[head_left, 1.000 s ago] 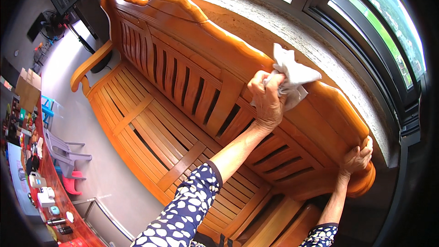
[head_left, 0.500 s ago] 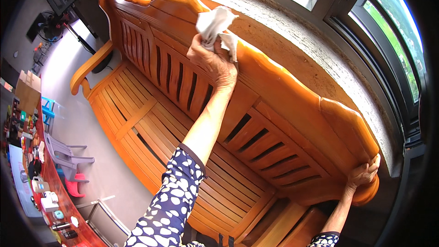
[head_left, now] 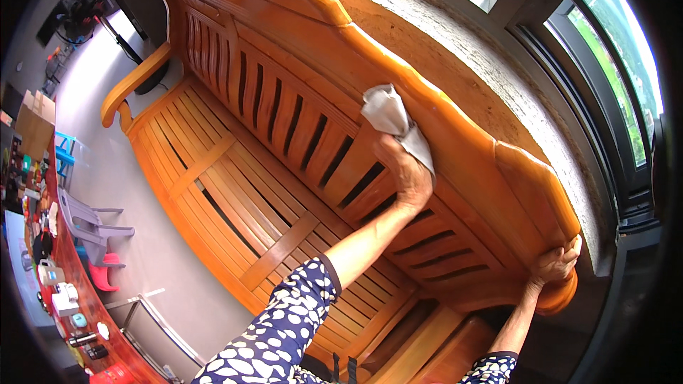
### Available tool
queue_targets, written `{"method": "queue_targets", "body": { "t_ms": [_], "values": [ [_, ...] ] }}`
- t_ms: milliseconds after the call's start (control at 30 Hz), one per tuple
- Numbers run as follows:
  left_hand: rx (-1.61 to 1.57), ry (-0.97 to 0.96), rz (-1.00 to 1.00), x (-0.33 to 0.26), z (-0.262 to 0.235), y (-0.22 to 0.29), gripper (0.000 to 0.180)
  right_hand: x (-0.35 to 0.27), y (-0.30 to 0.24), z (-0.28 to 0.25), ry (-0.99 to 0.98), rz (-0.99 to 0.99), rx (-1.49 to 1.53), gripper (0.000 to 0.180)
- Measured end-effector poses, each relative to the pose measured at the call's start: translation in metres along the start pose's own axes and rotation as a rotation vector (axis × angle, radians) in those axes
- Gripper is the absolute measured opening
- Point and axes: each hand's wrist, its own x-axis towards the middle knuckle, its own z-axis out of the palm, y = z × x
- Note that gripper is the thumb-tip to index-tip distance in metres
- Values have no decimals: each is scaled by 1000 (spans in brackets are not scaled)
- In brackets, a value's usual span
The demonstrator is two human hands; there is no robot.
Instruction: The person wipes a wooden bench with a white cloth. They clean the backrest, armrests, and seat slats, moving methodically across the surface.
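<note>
The left hand [head_left: 407,174] is closed on a bunched whitish cloth [head_left: 388,110], its fingers largely hidden; the cloth pokes out toward 11 o'clock, against the upper face of the wooden backrest [head_left: 469,163]. At 4 o'clock from it, the right hand [head_left: 557,262] is curled around the backrest's near end. The slatted seat [head_left: 245,192] spreads toward 8 o'clock, and the window [head_left: 605,64] stands at 2. Half a second ago, left hand and cloth were on the top edge, toward 11 o'clock; the right hand has kept its hold.

Left fingers [head_left: 390,148] hold cloth [head_left: 385,109] (pale) — right fingers [head_left: 571,249] grip wooden bench [head_left: 352,164].
</note>
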Motion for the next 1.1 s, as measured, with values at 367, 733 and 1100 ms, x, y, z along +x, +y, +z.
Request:
{"method": "queue_targets", "body": {
  "t_ms": [367, 733, 1100],
  "values": [
    [59, -110, 2, -28, -5, -2, 49, 1, -3, 4, -19, -13, 12, 64],
    [-90, 146, -246, 97, -17, -43, 51, 2, -5, -4, 0, -18, -40, 59],
    [-266, 63, -327, -40, 4, -23, 48, 4, -3, 2, 31, -56, -12, 57]
  ]
}}
